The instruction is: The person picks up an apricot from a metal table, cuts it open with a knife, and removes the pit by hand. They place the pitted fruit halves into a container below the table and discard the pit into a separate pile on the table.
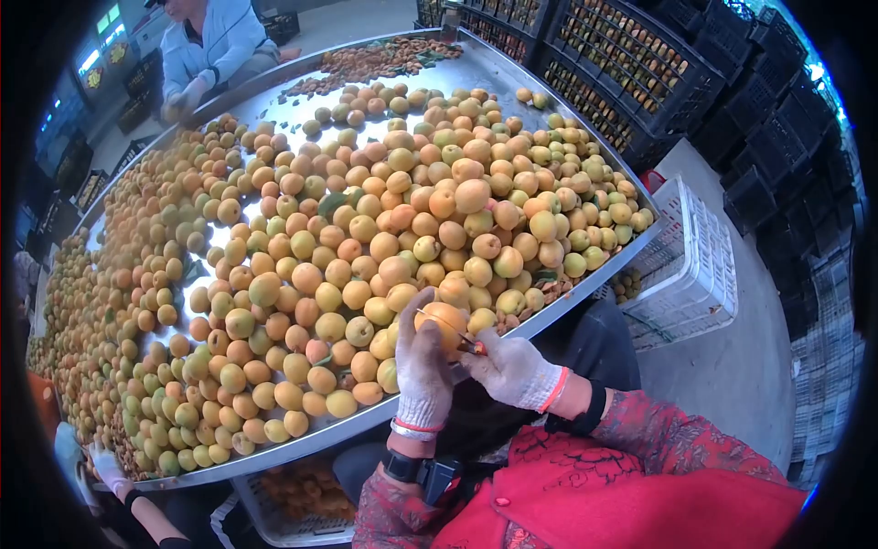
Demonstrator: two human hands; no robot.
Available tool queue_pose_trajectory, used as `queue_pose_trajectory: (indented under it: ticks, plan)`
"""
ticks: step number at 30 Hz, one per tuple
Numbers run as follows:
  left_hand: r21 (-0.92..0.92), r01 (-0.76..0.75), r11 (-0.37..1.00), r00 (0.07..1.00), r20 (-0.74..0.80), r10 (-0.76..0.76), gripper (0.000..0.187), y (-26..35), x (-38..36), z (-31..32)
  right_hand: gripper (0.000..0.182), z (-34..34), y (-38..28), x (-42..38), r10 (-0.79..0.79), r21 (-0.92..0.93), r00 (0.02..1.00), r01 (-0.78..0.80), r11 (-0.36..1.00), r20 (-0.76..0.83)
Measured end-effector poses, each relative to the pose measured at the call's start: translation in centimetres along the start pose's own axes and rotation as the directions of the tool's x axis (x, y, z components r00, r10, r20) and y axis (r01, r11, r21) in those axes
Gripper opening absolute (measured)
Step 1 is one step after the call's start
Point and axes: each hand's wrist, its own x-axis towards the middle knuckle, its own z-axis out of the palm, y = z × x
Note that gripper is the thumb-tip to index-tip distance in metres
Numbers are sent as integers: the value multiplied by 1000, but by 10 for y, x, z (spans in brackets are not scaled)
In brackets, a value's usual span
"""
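Observation:
My left hand [424, 373], in a dirty white knit glove, is closed around an orange apricot [444, 322] at the near edge of the metal table. A small knife [473, 346] with some red on it is gripped in my right hand [518, 373], also gloved. Its thin blade lies against the apricot, along a line across the fruit's skin. Just beyond both hands spreads a big heap of apricots [393, 242], yellow, orange and greenish.
The table's raised metal rim [585, 293] runs between me and the heap. Apricot pits [389, 59] lie at the far end. A white crate [690, 265] stands right, another crate [265, 526] below the table. Black crates [631, 64] are stacked behind. A person [215, 46] works across; another's gloved hand [108, 465] is at left.

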Motion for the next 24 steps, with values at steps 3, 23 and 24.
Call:
queue_pose_trajectory:
  ticks: [3,23,24]
  plan:
    - [-258,184,948,983,58,-175,74,-14,1,-14,27,1,-3,-1,-23,-6,1000,23,1000,-20]
    - [-209,150,966,976,188,-111,61,1,-4,-5,19,-8,5,-8,-108,100,994,107,989,7]
    - [-156,123,980,977,193,-92,61,6,-5,-1,19,-12,5,-8,-174,-8,984,174,985,-27]
